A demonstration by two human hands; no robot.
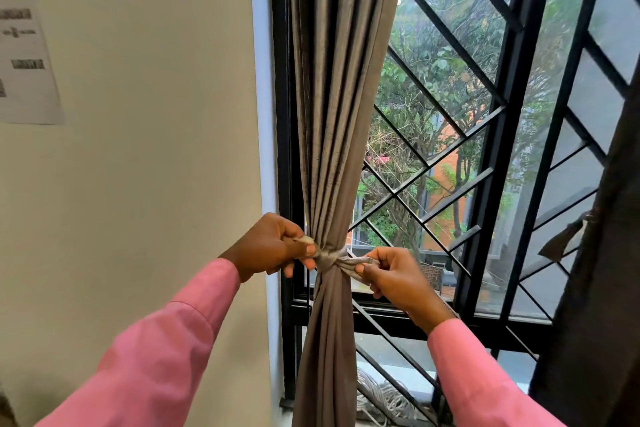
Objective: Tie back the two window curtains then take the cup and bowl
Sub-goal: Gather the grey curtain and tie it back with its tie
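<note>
Grey curtain (332, 114) hangs bunched at the window (512, 114) frame's left edge, cinched by a fabric tieback (329, 257). Left hand (273, 246) pinches one tie end at its 9 o'clock, right hand (391, 274) pinches the other at 3. Looks soft, light and probably slippery, so I'd grip the ends close in.

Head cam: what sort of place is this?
Probably an indoor room, home or office: a grey curtain cinched with a tie, a black-barred window with trees and a brick building outside, a printed sheet on the plain wall.
</note>
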